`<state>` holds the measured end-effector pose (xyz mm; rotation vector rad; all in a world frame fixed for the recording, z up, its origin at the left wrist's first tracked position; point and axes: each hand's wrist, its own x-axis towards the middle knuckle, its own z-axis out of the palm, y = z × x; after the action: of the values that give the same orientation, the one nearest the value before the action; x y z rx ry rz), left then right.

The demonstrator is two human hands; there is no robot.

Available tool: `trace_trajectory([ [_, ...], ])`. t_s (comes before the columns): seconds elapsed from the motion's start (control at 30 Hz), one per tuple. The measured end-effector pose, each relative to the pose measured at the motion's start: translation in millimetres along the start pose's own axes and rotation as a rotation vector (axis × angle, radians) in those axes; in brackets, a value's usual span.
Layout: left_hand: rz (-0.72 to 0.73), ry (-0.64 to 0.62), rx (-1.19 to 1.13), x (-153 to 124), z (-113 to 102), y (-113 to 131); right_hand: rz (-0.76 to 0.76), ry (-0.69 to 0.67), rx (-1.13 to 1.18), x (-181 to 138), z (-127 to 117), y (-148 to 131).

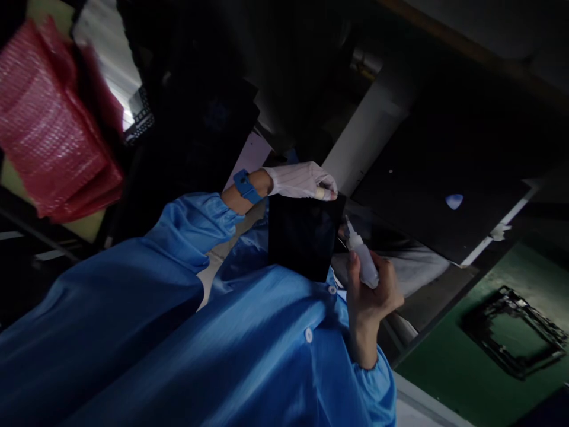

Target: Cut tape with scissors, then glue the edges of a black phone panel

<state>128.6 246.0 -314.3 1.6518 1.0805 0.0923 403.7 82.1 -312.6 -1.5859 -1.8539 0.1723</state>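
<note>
Head view: the picture is tilted and dim. The left hand [302,181], in a white glove with a blue wrist strap [246,186], closes on the top edge of a black panel [304,234], fingertips pinching its upper right corner. The panel stands roughly upright in front of the blue sleeves [178,308], between the two hands. The right hand [371,290], bare, is wrapped around a small white bottle [362,255], whose thin nozzle points up toward the panel's right edge, just beside it; whether it touches I cannot tell. The panel looks thin, stiff and glossy, probably light but fragile and slippery, so it is best held by its edges, as now. The bottle looks soft, light plastic, gripped around its body. A red bubble-wrap bag [53,124] lies at upper left. A dark frame [515,332] lies on the green mat [448,367] of the tabletop at lower right.
</note>
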Motion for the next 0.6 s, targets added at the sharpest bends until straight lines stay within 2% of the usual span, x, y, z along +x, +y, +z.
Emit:
trace_trajectory([
  [0.6,-0.040,-0.021,-0.017,-1.3,-1.1,4.3,-0.079,-0.047,0.034,2.6,-4.7,-1.7],
])
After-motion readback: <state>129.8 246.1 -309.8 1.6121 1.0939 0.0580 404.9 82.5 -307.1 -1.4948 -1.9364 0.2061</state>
